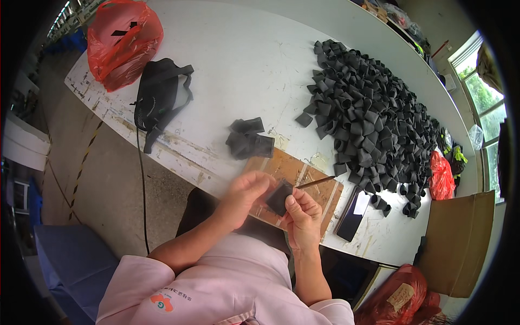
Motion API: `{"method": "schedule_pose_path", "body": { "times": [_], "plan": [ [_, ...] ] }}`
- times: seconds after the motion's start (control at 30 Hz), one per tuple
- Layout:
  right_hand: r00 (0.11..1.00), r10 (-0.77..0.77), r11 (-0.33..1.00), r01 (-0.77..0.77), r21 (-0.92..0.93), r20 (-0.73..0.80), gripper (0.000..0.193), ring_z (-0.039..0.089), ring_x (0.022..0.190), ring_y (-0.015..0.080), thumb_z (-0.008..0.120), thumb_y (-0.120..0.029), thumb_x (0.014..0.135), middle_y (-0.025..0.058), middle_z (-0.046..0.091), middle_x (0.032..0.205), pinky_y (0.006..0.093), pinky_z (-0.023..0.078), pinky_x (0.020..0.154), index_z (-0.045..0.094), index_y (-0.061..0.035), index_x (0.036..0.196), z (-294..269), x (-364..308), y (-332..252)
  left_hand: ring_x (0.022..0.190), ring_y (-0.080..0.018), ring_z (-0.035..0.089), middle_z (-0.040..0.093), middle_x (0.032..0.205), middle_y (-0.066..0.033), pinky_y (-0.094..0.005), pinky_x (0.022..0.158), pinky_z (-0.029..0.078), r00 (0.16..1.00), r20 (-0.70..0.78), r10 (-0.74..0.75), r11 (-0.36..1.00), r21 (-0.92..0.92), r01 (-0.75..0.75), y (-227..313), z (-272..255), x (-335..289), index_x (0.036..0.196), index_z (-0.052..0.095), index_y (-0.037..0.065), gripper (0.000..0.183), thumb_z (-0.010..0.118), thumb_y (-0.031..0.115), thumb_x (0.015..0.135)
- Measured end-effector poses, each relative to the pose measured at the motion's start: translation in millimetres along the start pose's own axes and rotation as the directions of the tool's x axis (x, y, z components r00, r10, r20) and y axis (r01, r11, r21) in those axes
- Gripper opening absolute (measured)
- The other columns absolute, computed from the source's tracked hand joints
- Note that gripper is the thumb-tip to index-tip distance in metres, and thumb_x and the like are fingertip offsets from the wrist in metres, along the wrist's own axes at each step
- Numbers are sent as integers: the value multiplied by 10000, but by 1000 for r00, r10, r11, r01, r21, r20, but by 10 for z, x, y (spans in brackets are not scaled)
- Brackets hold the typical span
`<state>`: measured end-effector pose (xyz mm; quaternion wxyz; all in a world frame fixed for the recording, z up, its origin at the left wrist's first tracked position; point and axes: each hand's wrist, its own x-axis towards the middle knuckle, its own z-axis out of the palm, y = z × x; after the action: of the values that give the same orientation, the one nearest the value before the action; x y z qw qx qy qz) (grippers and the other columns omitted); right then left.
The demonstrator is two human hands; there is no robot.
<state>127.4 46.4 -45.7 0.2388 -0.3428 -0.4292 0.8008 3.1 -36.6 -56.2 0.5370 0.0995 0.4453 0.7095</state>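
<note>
Between my hands is a small flat black piece (279, 197), perhaps folded fabric or elastic. My right hand (304, 219) is closed, pinching its right edge between thumb and fingers. My left hand (250, 192) is at its left side; the fingers are smeared by motion, so whether they grip it is unclear. A thin dark pointed stick (318, 182) extends to the right from beside my right fingertips; I cannot tell whether it is held or lies on the board. Beneath my hands is a worn brown board (287, 162). Several flat black pieces (249, 141) lie beyond my left hand.
A large heap of black loops (374, 114) covers the table's right side. A phone (352, 214) lies right of the board. At the far left are a red plastic bag (124, 46) and a black strapped item (160, 95) with a cable. Cardboard (457, 244) stands at the right.
</note>
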Motion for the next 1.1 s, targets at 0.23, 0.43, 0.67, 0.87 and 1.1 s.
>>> {"method": "schedule_pose_path", "body": {
  "times": [0.23,0.43,0.67,0.87,1.1],
  "plan": [
    [996,-84,940,82,330,-10,85,568,694,130,551,-15,838,78,592,847,240,473,609,514,-4,914,75,-50,24,655,-78,509,567,782,-25,-181,553,395,971,-94,220,945,269,-188,68,132,-253,935,550,23,191,534,197,858],
    [722,-687,722,663,-199,-87,175,549,788,151,609,32,784,92,556,924,252,449,713,476,-30,878,36,-117,176,537,-80,461,537,657,-26,-207,477,363,999,-44,-6,988,157,13,229,193,-364,810,551,27,179,528,198,859],
    [366,-866,167,854,-493,341,120,565,698,250,586,10,798,143,564,799,314,465,634,469,-12,781,-4,-194,139,532,-123,480,546,639,-51,-238,451,334,949,137,-283,930,-204,306,175,147,-313,777,555,43,177,541,205,844],
    [280,-795,-47,856,-515,538,118,594,678,276,565,72,746,128,574,753,333,493,584,478,-4,765,11,-238,61,455,-122,492,538,594,-50,-225,393,330,942,35,-333,933,-137,334,210,124,-301,762,569,48,129,559,166,811],
    [201,-700,-163,890,-426,686,186,598,761,285,605,71,581,139,581,828,338,523,615,575,29,759,-95,-212,30,448,-100,493,526,571,-15,-224,365,332,922,79,-379,921,-64,384,200,-3,-242,784,580,30,123,617,145,764]
  ]
}}
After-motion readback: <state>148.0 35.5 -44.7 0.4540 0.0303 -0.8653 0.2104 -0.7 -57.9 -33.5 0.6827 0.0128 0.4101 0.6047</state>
